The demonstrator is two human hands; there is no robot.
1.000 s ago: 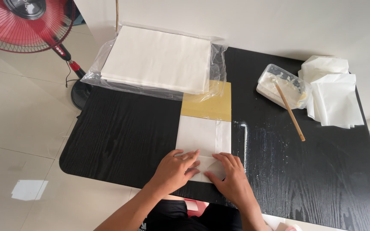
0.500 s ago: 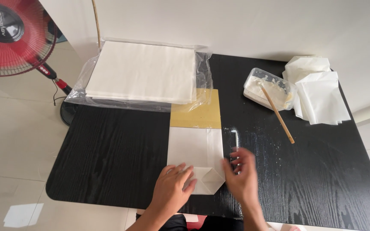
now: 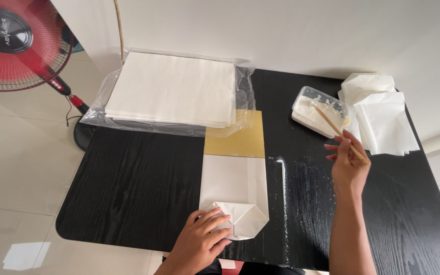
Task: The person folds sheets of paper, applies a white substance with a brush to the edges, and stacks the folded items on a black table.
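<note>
Black wood-grain surface (image 3: 138,188) seen from above, standing on a pale tiled floor (image 3: 21,168) against a white wall (image 3: 291,35). At the far left of the surface, a thick stack of white sheets (image 3: 171,89) lies in an opened clear plastic wrapper (image 3: 244,84); a red pedestal fan (image 3: 14,40) stands on the floor beyond the left corner. In the middle, a white folded paper bag (image 3: 235,186) lies flat over a gold board (image 3: 234,140), its near end folded into a pointed flap. At the far right, a loose pile of finished white bags (image 3: 383,114) sits beside a clear plastic tub (image 3: 319,109) of whitish paste. A streak of white residue (image 3: 282,178) marks the surface just right of the bag. The left hand (image 3: 202,242) rests flat, fingers spread, pressing the folded flap. The right hand (image 3: 349,165), raised near the tub, pinches a thin wooden stick (image 3: 338,130) whose far end lies in the paste.
</note>
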